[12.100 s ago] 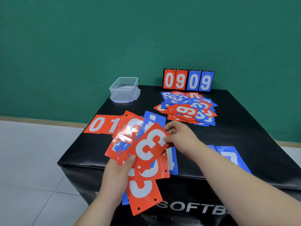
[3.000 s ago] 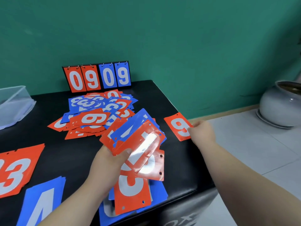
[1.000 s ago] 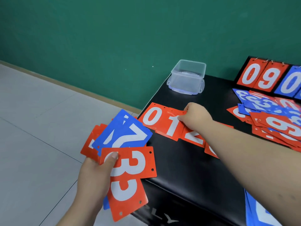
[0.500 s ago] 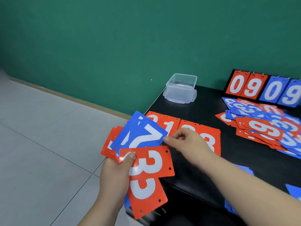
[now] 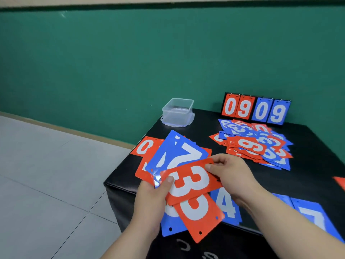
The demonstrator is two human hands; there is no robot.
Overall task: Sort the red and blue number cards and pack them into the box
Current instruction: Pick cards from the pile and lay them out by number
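Left hand (image 5: 149,199) is gripping a mixed card fan (image 5: 177,156), well nearer than the box (image 5: 177,113); right hand (image 5: 231,176) is pinching its top red 3 card (image 5: 190,180). Sorting is barely starting: mixed pile (image 5: 255,146) is lying right of the box, seemingly empty.

Black padded counter (image 5: 308,146), set before a green wall (image 5: 112,71). At the counter's far edge, upright near the wall, a small flip scoreboard (image 5: 254,111): two red panels reading 0 and 9, then two blue panels reading 0 and 9, hung on rings from a black frame. On the counter's front face, blurred white lettering (image 5: 186,247), not readable. To the left, pale grey floor tiles (image 5: 46,184), with a tan skirting strip (image 5: 65,128) along the foot of the wall.
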